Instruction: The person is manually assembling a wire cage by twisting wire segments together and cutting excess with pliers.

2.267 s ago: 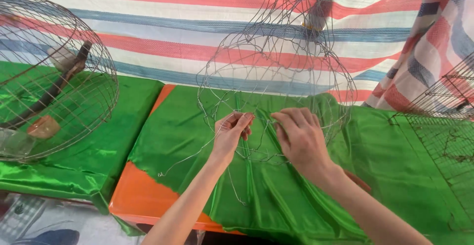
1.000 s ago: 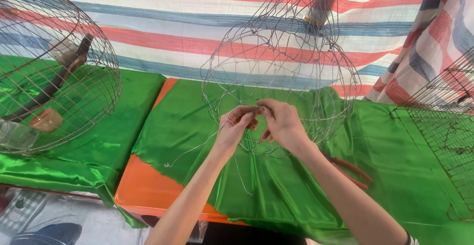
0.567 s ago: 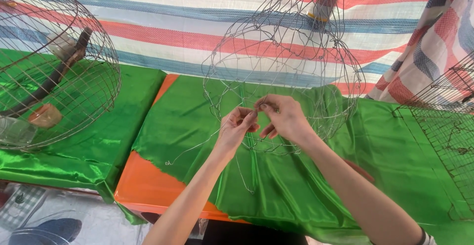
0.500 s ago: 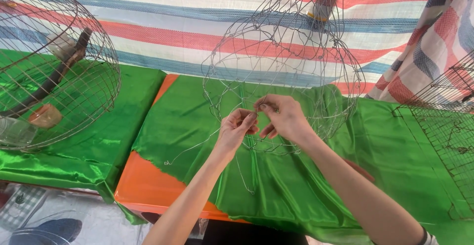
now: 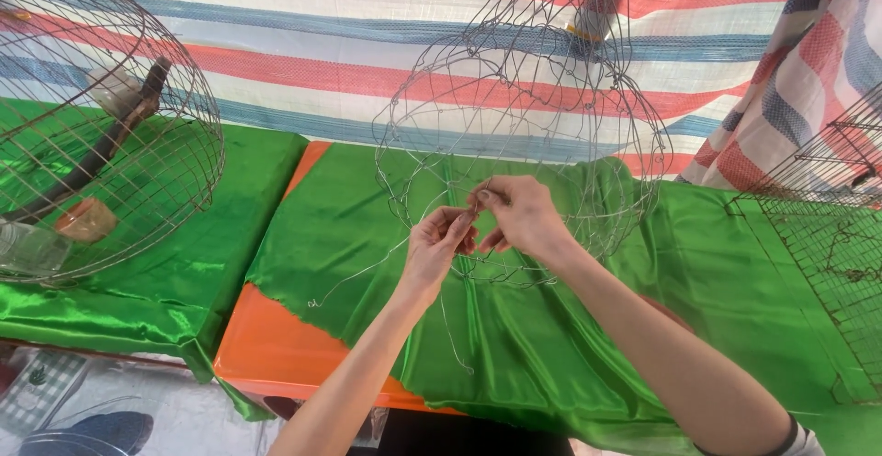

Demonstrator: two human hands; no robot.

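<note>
Two hands pinching thin wire at a half-built wire cage frame.

The left hand and right hand meet at centre, fingertips closed on a thin wire strand that trails toward 8 o'clock over the green satin cloth. Behind them at 12 o'clock stands one unfinished wire cage frame, domed, open-meshed, its top cut off. One finished round cage sits at 9 o'clock; one flat mesh panel, at 3 o'clock, is partly cropped.
</note>
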